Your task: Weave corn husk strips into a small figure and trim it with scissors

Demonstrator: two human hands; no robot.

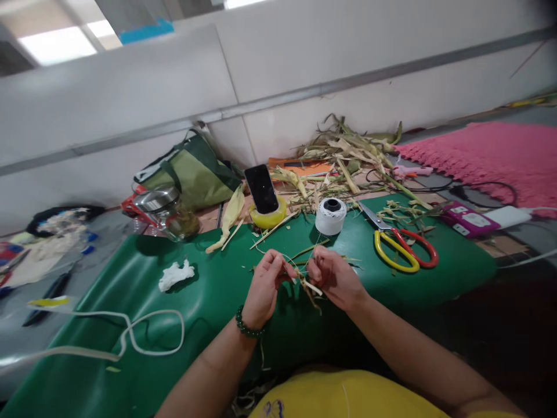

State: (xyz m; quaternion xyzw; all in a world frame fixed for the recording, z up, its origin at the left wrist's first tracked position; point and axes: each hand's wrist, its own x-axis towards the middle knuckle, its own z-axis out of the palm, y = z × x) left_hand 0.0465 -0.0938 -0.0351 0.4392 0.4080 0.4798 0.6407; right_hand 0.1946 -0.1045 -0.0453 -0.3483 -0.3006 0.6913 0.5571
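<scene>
My left hand is closed in a pinch on a small bundle of dry corn husk strips. Beside it my right hand has its fingers pressed together on a thin white thread at the bundle. Pale cut ends stick out below the fingers, and the fingertips partly hide the middle of the bundle. Just beyond the hands stands a white thread spool. To the right lie scissors with one yellow and one red handle, blades apart.
A green mat covers the table. On it are crumpled white tissue and a white cable. Behind stand a phone on a yellow holder, a glass jar, a green bag and piled husks. A purple power strip lies right.
</scene>
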